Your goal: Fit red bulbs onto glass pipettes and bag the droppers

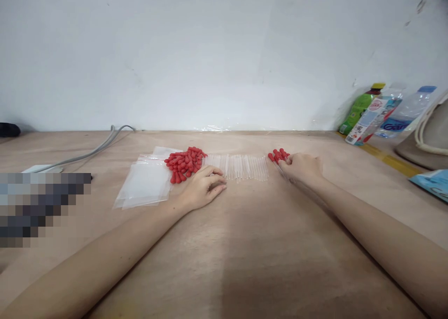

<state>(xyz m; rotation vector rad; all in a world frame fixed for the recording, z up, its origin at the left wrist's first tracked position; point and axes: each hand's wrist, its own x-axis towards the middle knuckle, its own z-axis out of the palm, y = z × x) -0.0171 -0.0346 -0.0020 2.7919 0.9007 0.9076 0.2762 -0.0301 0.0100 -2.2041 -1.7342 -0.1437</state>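
My left hand (206, 187) rests on the table with its fingers loosely bent and apart, and I see nothing held in it. It lies between a heap of red rubber bulbs (184, 162) and a row of clear thin tubes (245, 167), touching or just above the row's left end. My right hand (301, 168) is closed, fingers down, on a dropper (280, 166), a clear tube with a red bulb on its far end. Several red-bulbed droppers (276, 153) lie side by side at its fingertips, partly hidden by the hand.
Clear plastic bags (142, 183) lie left of the bulbs. A grey cable (94, 150) runs along the left back. Plastic bottles (362, 107), a slanted carton (373, 121), a bag with a pale cord handle (425, 137) and a blue packet (432, 184) stand or lie at the right.
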